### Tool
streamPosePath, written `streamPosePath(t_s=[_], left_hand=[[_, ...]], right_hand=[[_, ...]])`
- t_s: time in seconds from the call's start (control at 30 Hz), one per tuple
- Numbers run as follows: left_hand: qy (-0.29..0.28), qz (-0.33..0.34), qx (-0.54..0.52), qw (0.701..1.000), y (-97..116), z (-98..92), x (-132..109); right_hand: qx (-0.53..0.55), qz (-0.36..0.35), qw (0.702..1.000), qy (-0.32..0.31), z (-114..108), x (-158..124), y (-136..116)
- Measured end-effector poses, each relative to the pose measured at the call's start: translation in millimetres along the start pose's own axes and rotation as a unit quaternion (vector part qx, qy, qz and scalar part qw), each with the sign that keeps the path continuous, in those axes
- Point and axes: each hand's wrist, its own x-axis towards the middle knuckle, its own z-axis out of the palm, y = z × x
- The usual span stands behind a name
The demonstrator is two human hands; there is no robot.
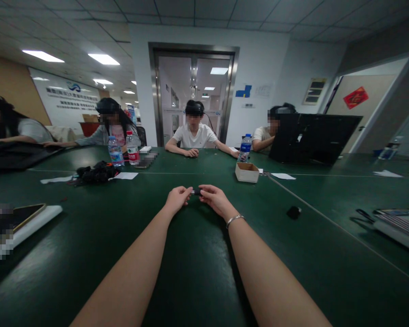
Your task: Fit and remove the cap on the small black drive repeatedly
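Above the middle of the green table [194,254], my two hands meet at a small dark object with a silver end, which looks like a USB stick [197,192]. My left hand [178,200] pinches the silver end between thumb and fingers. The black end is gripped by my right hand [217,200], which has a silver bangle [235,220] at its wrist. The fingers partly cover the stick, so I cannot tell whether it is one piece or two.
A small open cardboard box [247,173] stands ahead to the right, near a water bottle [244,148]. A black item [294,212] lies right of my hands. Black gear [97,172] and bottles [116,151] stand left. A person [192,134] sits opposite; others sit at both sides.
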Motion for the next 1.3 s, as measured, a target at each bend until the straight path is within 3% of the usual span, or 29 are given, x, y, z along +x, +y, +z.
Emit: streamPosePath(t_s=[0.17, 0.37, 0.63, 0.73, 0.93, 1.17, 1.3], left_hand=[[-0.009, 0.014, 0.063, 0.998, 0, -1.2, -2], [-0.030, 0.023, -0.016, 0.999, 2, -0.9, -2], [-0.065, 0.075, -0.045, 0.994, 3, -1.5, -7], [-0.056, 0.051, -0.049, 0.996, 7, -1.5, -8], [-0.028, -0.057, -0.043, 0.997, 0, 1.9, 2], [-0.050, 0.011, -0.058, 0.997, 4, -2.3, -4], [-0.045, -0.051, -0.067, 0.995, 2, -0.6, 1]], right_hand=[[0.003, 0.005, 1.000, -0.017, 1, -1, -1], [0.002, 0.011, 1.000, 0.006, 1, -1, -3], [0.013, 0.017, 0.999, 0.044, 4, 0, -3], [0.011, 0.019, 0.999, 0.046, 5, 0, -3], [0.018, 0.011, 0.999, 0.040, 4, 0, -3], [0.023, 0.012, 0.999, 0.047, 3, 2, -1], [0.010, 0.016, 0.999, 0.045, 3, 1, -2]])
